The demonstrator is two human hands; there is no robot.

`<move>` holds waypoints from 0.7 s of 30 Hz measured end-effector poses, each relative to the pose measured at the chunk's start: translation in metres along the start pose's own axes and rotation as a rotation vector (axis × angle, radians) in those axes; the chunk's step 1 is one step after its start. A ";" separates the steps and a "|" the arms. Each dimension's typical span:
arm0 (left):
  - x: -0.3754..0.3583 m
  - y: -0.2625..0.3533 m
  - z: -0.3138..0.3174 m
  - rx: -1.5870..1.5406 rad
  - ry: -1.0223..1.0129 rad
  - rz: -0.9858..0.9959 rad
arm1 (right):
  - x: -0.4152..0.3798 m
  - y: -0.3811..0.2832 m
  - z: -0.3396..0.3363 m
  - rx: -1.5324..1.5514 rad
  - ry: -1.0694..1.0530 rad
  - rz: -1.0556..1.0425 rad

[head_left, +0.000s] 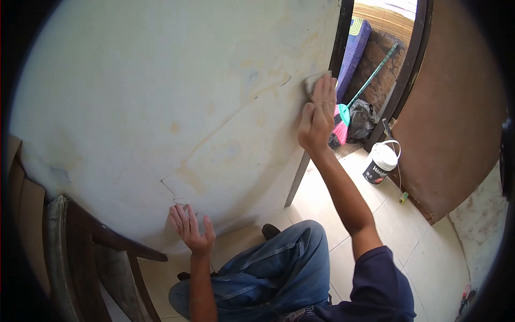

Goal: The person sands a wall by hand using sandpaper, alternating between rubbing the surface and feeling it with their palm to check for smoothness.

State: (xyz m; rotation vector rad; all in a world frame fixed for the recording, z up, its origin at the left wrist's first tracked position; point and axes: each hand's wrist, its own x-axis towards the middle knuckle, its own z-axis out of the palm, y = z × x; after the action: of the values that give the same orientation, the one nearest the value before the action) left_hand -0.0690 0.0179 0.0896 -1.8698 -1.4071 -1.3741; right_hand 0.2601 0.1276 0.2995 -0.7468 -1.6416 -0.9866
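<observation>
My right hand [318, 112] is raised against the right edge of the pale wall [134, 96]. Its fingers lie stretched over a flat greyish-white piece [311, 85] that looks like folded sandpaper, pressing it to the surface; most of it is hidden under the palm. Low on the same wall, the fingers of my left hand [192, 229] are spread, with the tips at the surface and nothing held. Just above them runs a dark crack [168, 188]. Yellowish patches and a long diagonal line mark the wall between my hands.
Dark wooden furniture [80, 236] stands close on the left. To the right, a white-lidded paint bucket [378, 162] sits on the tiled floor [343, 257] beside a brown door [456, 107]. Through the doorway are a pink broom [341, 126] and a black plastic bag [363, 119].
</observation>
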 end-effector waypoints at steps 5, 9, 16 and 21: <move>-0.006 -0.006 0.000 -0.008 -0.033 0.023 | -0.009 -0.008 -0.012 0.093 -0.137 -0.005; -0.007 0.000 0.005 -0.030 -0.024 0.000 | 0.003 -0.006 -0.008 0.016 -0.042 0.077; -0.007 -0.002 0.008 -0.033 -0.037 -0.007 | -0.011 -0.008 -0.008 -0.044 -0.038 0.059; -0.013 -0.005 0.008 -0.002 -0.059 0.015 | 0.046 -0.016 -0.001 -0.081 0.099 0.186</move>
State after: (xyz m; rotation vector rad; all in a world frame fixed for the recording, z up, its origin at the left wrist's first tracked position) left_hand -0.0694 0.0203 0.0733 -1.9327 -1.4173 -1.3242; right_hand 0.2345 0.1189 0.3399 -0.8747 -1.4261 -0.9459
